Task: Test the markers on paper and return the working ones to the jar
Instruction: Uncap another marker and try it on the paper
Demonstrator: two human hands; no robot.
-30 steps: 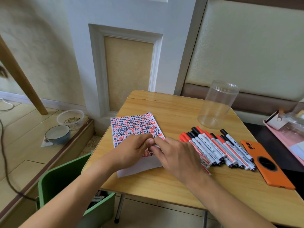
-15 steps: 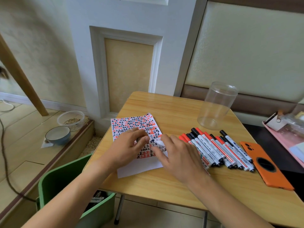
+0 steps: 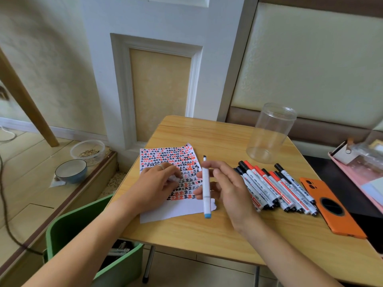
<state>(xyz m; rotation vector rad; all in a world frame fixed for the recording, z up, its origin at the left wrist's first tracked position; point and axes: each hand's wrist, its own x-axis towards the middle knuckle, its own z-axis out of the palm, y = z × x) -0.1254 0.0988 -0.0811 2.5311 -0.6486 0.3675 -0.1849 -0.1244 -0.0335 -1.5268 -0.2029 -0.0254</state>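
My right hand [image 3: 226, 189] pinches a white marker [image 3: 206, 189] with a blue end, uncapped, its dark tip pointing up and away over the paper. My left hand [image 3: 159, 183] rests on the paper [image 3: 178, 210] and holds a small white piece, apparently the marker's cap [image 3: 173, 179], in its curled fingers. The sheet is mostly covered with red and black marks, with a blank strip at its near edge. Several capped red and black markers [image 3: 275, 189] lie in a row to the right. A clear, empty plastic jar [image 3: 269, 133] stands at the back right of the wooden table [image 3: 207, 233].
An orange phone [image 3: 329, 206] lies face down at the table's right side. A pink tray [image 3: 356, 172] with small items sits further right. A green bin [image 3: 70, 228] stands below the table's left edge. Two bowls [image 3: 71, 170] are on the floor at left.
Both hands were together on the marker over the paper; they have pulled apart. My right hand has lifted the uncapped marker upright, and my left hand keeps the cap on the paper.
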